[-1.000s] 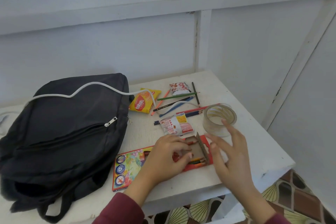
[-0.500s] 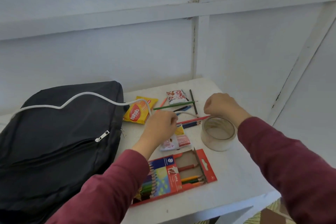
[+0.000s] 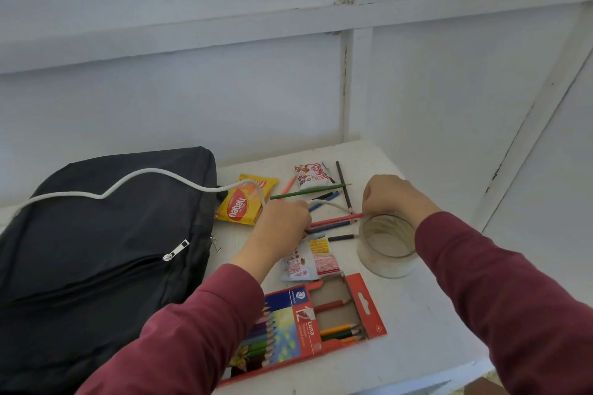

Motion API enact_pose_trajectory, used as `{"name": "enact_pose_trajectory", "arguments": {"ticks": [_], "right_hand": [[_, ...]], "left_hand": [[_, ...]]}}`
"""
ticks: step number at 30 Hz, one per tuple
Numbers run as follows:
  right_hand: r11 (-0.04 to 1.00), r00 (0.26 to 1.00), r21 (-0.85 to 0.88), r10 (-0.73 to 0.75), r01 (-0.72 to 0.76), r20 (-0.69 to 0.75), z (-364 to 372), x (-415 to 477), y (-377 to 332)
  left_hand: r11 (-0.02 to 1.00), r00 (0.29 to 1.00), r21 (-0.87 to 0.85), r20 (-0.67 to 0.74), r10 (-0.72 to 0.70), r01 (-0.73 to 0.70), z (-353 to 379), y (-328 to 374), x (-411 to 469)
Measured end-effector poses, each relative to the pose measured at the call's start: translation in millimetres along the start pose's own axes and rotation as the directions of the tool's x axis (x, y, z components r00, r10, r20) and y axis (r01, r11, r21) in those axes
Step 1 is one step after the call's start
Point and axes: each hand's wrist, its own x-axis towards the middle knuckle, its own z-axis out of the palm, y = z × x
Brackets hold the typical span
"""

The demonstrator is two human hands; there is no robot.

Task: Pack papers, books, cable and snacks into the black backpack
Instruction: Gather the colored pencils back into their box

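On the bench [image 3: 433,314], head view: where did the cable [image 3: 138,175] lie?
— Draped across the black backpack [image 3: 96,250], its free end looping among the loose pencils [image 3: 337,220] between both hands.
— And the hands?
— Left hand [image 3: 279,228] curled over the pencils' near ends, gripping them. Right hand [image 3: 394,199] fisted at their tips; what it pinched was hidden.
— Handling?
— Cable judged light, limp, prone to snag. Take it near the free end and coil it. The yellow wafer packet [image 3: 244,205] looked crushable; hold it by the edges.
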Motion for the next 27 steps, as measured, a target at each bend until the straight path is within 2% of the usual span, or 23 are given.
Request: {"name": "enact_pose_trajectory", "arguments": {"ticks": [5, 8, 10, 12, 16, 21, 25, 27], "right_hand": [[0.998, 0.999, 0.058, -0.026, 0.029, -0.040, -13.5, -7.3, 2.9], [0.965, 0.994, 0.250, -0.052, 0.074, -0.096, -26.5, -23.0, 7.9], [0.903, 0.984, 0.411, -0.066, 0.129, -0.165, -30.9, -36.7, 11.5], [0.804, 0.971, 0.567, -0.051, 0.179, -0.233, -31.7, -52.8, 13.3], [0.482, 0.939, 0.830, 0.043, 0.281, -0.342, -26.3, -88.2, 18.5], [0.167, 0.936, 0.933, 0.097, 0.319, -0.337, -12.3, -124.5, 28.7], [-0.013, 0.959, 0.961, 0.071, 0.278, -0.276, 5.4, -147.0, 36.2], [-0.126, 0.966, 0.960, 0.108, 0.249, -0.236, 15.3, -155.5, 37.8]], "left_hand": [[0.994, 0.999, -0.091, 0.006, -0.053, 0.053, 3.8, 1.1, -0.4], [0.967, 0.996, -0.237, -0.001, -0.093, 0.090, 3.2, -1.0, -2.1], [0.946, 0.994, -0.312, -0.031, -0.106, 0.091, 2.6, -1.5, -6.2], [0.933, 0.990, -0.352, -0.088, -0.113, 0.075, 3.7, -1.3, -12.5], [0.888, 0.952, -0.454, -0.237, -0.195, 0.069, 2.6, -0.6, -25.5], [0.890, 0.942, -0.444, -0.241, -0.233, 0.106, 3.6, 3.3, -43.1], [0.759, 0.874, -0.630, -0.265, -0.408, 0.163, 5.7, 2.5, -54.8], [0.721, 0.842, -0.668, -0.270, -0.467, 0.186, 4.9, 3.5, -59.6]]}}
